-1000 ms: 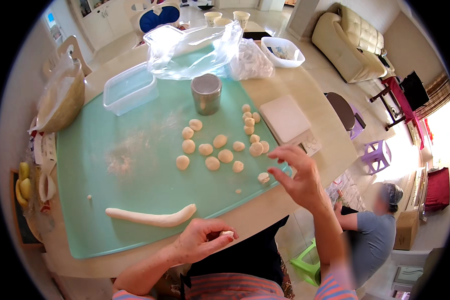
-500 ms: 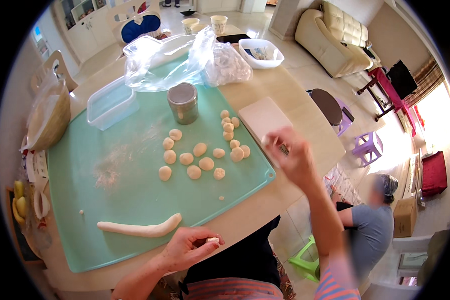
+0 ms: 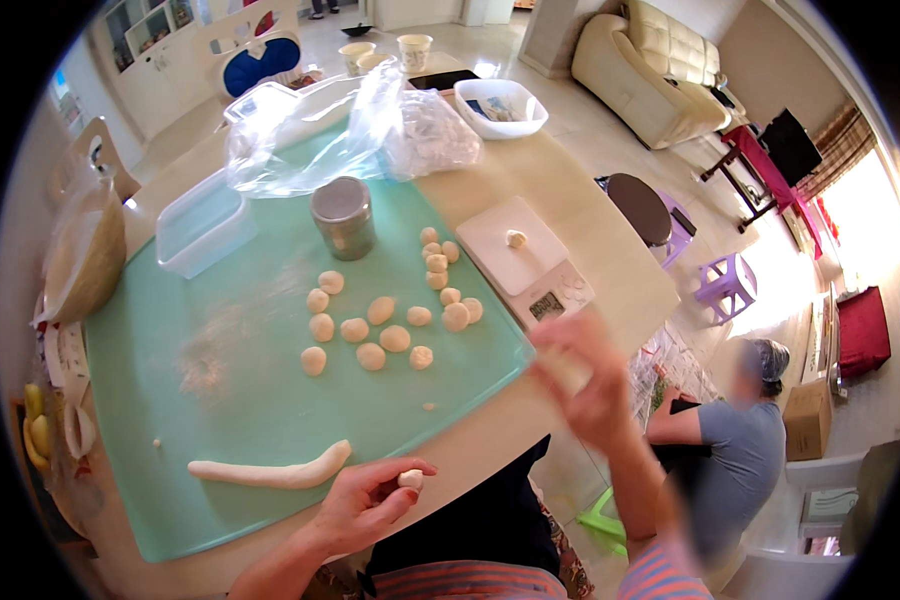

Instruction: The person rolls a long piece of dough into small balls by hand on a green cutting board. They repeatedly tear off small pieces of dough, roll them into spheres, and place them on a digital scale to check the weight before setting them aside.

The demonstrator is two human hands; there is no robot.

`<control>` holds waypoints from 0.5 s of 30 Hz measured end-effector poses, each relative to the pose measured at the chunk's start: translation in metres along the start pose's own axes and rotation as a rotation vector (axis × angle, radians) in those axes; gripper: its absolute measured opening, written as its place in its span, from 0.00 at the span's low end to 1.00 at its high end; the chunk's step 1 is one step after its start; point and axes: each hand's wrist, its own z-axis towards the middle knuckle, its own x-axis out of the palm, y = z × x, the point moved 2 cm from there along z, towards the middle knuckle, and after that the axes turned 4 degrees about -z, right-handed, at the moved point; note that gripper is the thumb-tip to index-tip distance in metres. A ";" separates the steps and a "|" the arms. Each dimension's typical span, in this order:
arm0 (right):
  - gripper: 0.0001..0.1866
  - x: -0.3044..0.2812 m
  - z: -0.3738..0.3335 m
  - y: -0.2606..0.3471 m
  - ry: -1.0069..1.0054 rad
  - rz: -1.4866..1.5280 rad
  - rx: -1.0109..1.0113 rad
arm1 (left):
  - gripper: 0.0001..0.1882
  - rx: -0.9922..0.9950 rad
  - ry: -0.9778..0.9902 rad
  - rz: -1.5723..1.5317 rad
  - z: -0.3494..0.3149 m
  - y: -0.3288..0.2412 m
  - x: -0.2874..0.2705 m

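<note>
White dough (image 3: 410,480) sits pinched in the left hand (image 3: 375,500); the blurred right hand (image 3: 588,385), fingers parted, hangs by a flat scale (image 3: 505,262) bearing another lump (image 3: 516,239). Rounded balls (image 3: 395,339) and a smooth roll (image 3: 270,474) lie on the green mat (image 3: 270,410).

Your left hand (image 3: 365,500) holds dough piece (image 3: 411,480); blurred right hand (image 3: 592,385) near digital scale (image 3: 523,272) bearing dough lump (image 3: 516,239); dough rope (image 3: 270,474) on green mat (image 3: 260,410).

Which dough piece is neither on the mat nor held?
The small lump on the white scale; the visible others lie on the green mat, except one piece in the left hand.
</note>
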 end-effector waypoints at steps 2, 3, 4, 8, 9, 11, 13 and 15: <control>0.19 0.017 -0.037 0.032 0.202 0.136 -0.005 | 0.13 0.000 0.027 -0.084 0.001 0.000 0.002; 0.22 0.025 -0.048 0.044 0.284 0.239 0.001 | 0.13 -0.003 0.038 -0.124 0.003 -0.001 0.003; 0.26 0.034 -0.057 0.053 0.325 0.284 -0.043 | 0.13 0.004 0.038 -0.108 0.004 -0.002 0.004; 0.29 0.060 -0.069 0.065 0.248 0.352 -0.081 | 0.13 0.007 0.037 -0.124 0.002 -0.002 0.001; 0.29 0.063 -0.071 0.065 0.237 0.354 -0.092 | 0.13 0.005 0.040 -0.149 0.002 -0.001 0.000; 0.28 0.068 -0.073 0.063 0.219 0.357 -0.111 | 0.11 0.022 0.022 -0.126 0.003 0.002 0.001; 0.25 0.068 -0.071 0.068 0.212 0.373 -0.092 | 0.10 0.041 0.015 -0.099 0.003 0.002 0.001; 0.22 0.068 -0.069 0.071 0.209 0.378 -0.074 | 0.10 0.064 0.020 -0.072 0.003 0.001 0.001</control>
